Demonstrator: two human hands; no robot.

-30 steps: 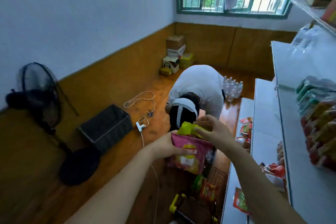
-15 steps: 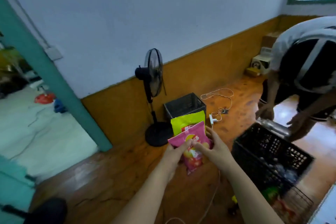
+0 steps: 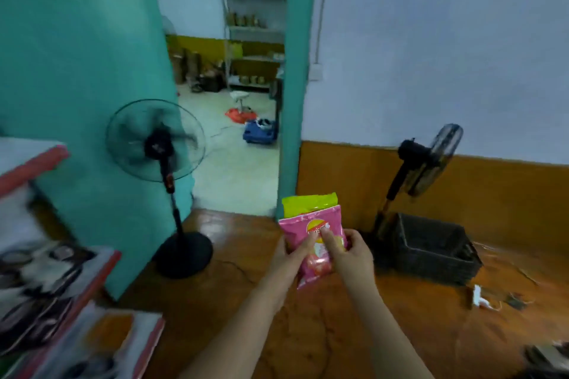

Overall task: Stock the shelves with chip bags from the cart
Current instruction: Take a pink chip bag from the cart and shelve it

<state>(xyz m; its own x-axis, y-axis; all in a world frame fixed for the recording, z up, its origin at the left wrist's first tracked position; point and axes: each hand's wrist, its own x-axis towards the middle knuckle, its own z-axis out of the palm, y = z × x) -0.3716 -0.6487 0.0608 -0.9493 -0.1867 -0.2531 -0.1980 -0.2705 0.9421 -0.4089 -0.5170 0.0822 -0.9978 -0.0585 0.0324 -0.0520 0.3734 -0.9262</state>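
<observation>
I hold two chip bags upright in front of me, over the wooden floor. The pink chip bag (image 3: 314,231) is in front and the yellow-green chip bag (image 3: 308,203) stands behind it, only its top showing. My left hand (image 3: 291,258) grips the bags from the left side. My right hand (image 3: 348,254) grips them from the right, thumb on the pink bag's front. A shelf unit with red edges (image 3: 101,271) fills the lower left, blurred, with dark packets on it. The cart is out of view.
A black standing fan (image 3: 160,144) stands left of centre by the teal wall. A second fan (image 3: 431,154) leans by the orange wall panel, beside a black crate (image 3: 431,246). An open doorway (image 3: 234,101) leads to another room. A white charger and cable (image 3: 480,298) lie on the floor.
My view has swung left, away from the cart and the bending person, to the doorway and the red-edged shelf. Both hands still hold the two bags in front of me.
</observation>
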